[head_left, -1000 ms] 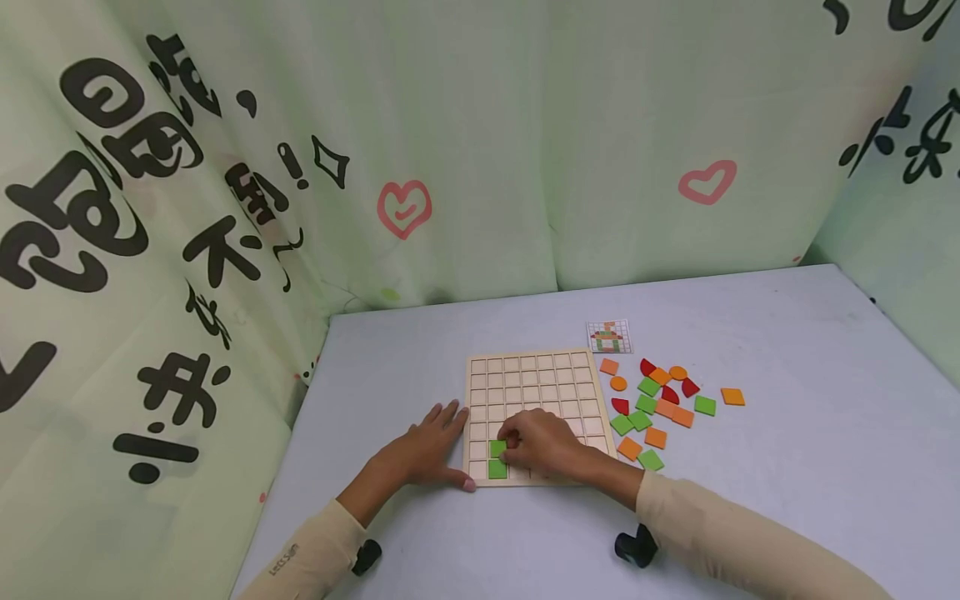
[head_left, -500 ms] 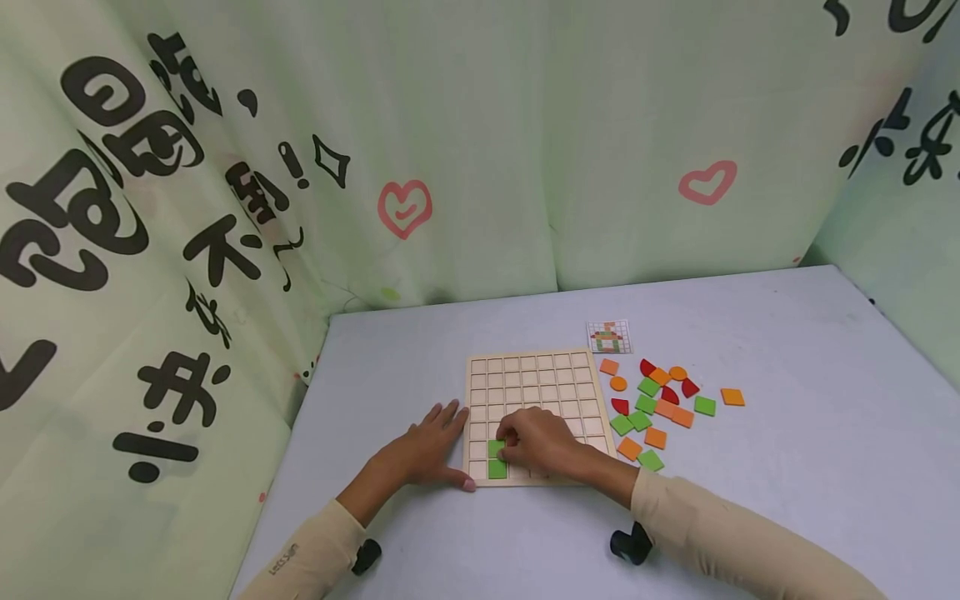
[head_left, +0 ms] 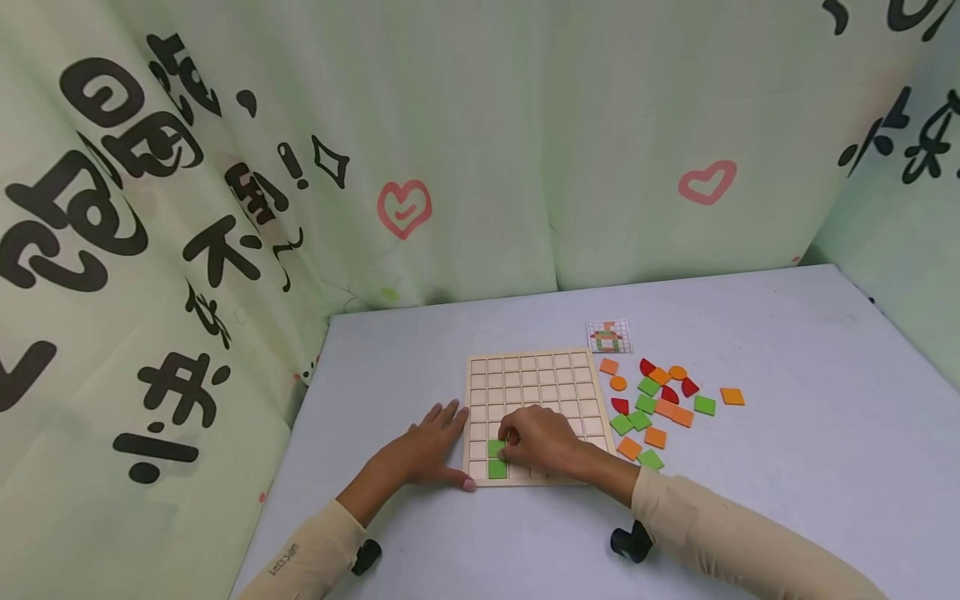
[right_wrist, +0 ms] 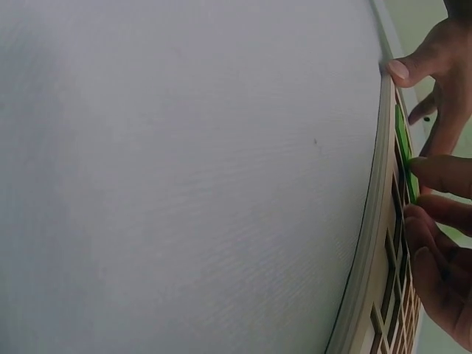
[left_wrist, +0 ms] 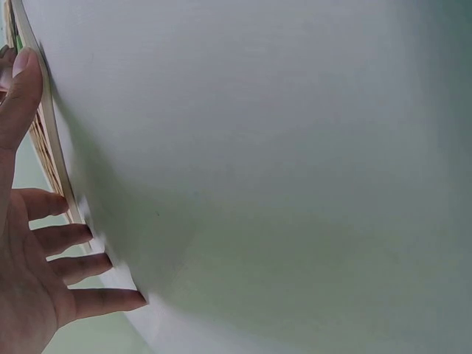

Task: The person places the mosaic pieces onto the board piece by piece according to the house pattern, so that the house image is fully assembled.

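Observation:
A wooden grid board (head_left: 540,375) lies on the table, its cells marked off by raised strips. Two green square tiles sit one above the other in its lower left part. My right hand (head_left: 542,440) is over the board and pinches the upper green square tile (head_left: 495,448) between thumb and finger; the right wrist view shows these fingertips at the green edge. The lower green tile (head_left: 497,469) lies just nearer me. With fingers spread, my left hand (head_left: 431,446) rests along the board's left edge, its thumb at the near left corner. My right hand hides some cells.
Right of the board lie several loose tiles: green squares (head_left: 705,405), orange squares (head_left: 732,397), orange circles (head_left: 678,373) and red quarter-round pieces (head_left: 690,387). A small pattern card (head_left: 609,337) lies beyond the board's far right corner. A printed curtain (head_left: 480,150) stands behind the table.
The upper green tile and my right hand have shifted very slightly left since a second ago, the right sleeve too. My left hand stays where it was.

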Demonstrator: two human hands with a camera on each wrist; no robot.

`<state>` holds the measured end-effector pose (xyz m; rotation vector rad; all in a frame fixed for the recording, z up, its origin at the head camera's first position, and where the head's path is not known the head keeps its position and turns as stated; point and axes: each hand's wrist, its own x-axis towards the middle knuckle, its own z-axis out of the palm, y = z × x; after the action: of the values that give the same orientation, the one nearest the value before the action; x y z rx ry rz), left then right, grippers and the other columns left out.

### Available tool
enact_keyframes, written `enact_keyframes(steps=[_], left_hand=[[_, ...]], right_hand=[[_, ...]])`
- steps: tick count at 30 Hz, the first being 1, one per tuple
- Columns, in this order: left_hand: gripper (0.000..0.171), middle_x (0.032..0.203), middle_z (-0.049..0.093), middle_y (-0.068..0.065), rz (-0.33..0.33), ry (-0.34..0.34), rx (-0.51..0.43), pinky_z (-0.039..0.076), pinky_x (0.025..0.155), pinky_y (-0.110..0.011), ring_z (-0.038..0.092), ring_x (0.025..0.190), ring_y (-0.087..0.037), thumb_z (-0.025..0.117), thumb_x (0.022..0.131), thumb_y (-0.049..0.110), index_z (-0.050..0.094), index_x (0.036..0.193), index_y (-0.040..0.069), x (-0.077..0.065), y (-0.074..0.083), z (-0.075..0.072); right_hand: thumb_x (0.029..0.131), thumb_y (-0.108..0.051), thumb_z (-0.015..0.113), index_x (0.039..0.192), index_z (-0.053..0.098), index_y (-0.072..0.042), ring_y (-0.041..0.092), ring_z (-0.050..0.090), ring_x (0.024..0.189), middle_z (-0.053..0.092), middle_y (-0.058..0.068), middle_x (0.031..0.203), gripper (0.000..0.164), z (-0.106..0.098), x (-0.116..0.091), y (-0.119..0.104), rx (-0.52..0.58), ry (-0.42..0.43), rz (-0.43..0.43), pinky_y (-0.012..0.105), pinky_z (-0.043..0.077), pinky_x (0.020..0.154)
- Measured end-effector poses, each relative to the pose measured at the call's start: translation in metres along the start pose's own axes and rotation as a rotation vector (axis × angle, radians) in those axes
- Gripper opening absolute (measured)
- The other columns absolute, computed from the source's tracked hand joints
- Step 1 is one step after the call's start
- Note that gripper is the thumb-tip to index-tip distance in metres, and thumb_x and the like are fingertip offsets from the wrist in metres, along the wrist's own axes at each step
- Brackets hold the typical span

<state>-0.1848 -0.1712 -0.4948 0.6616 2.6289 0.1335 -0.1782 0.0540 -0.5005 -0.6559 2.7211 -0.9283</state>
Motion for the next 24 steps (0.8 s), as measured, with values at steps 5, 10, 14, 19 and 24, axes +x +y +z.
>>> enact_keyframes(steps=[5,10,14,19,24], left_hand=[[0.117,0.167,0.021,-0.013,-0.006,-0.003,0.001,0.039,0.108,-0.066,0.021,0.153,-0.040,0.074,0.073,0.072,0.025,0.160,0.011,0.000,0.000,0.000],[0.117,0.167,0.020,-0.013,-0.012,-0.006,-0.007,0.038,0.108,-0.066,0.020,0.153,-0.039,0.074,0.073,0.072,0.025,0.160,0.011,0.000,-0.001,0.001],[0.117,0.167,0.021,-0.013,-0.015,-0.004,-0.011,0.038,0.108,-0.066,0.020,0.153,-0.039,0.075,0.072,0.072,0.025,0.160,0.011,0.000,-0.001,0.001],[0.118,0.167,0.021,-0.013,-0.019,0.002,-0.011,0.038,0.109,-0.066,0.021,0.153,-0.039,0.075,0.072,0.072,0.025,0.160,0.012,0.000,0.000,0.002],[0.118,0.167,0.021,-0.013,-0.011,0.014,-0.005,0.038,0.108,-0.066,0.021,0.153,-0.039,0.075,0.072,0.072,0.026,0.160,0.011,0.000,0.000,0.003]], right_hand=[[0.082,-0.016,0.082,0.093,0.078,-0.011,0.007,0.054,0.066,0.064,-0.009,0.071,0.012,-0.001,0.000,-0.001,-0.003,-0.011,-0.005,0.026,0.043,0.059],[0.083,-0.018,0.082,0.097,0.079,-0.010,0.006,0.055,0.069,0.065,-0.009,0.074,0.017,-0.003,-0.001,0.002,0.002,-0.037,-0.012,0.025,0.045,0.061],[0.083,-0.020,0.082,0.102,0.078,-0.012,0.007,0.058,0.075,0.068,-0.009,0.081,0.021,-0.007,-0.003,0.006,0.018,-0.067,-0.042,0.024,0.047,0.066],[0.088,-0.023,0.077,0.109,0.076,-0.013,0.008,0.059,0.078,0.069,-0.010,0.089,0.023,-0.018,-0.011,0.018,0.088,-0.131,-0.111,0.023,0.049,0.070],[0.093,-0.027,0.073,0.113,0.074,-0.014,0.005,0.056,0.071,0.070,-0.011,0.094,0.023,-0.031,-0.022,0.036,0.149,-0.158,-0.143,0.021,0.050,0.065]])
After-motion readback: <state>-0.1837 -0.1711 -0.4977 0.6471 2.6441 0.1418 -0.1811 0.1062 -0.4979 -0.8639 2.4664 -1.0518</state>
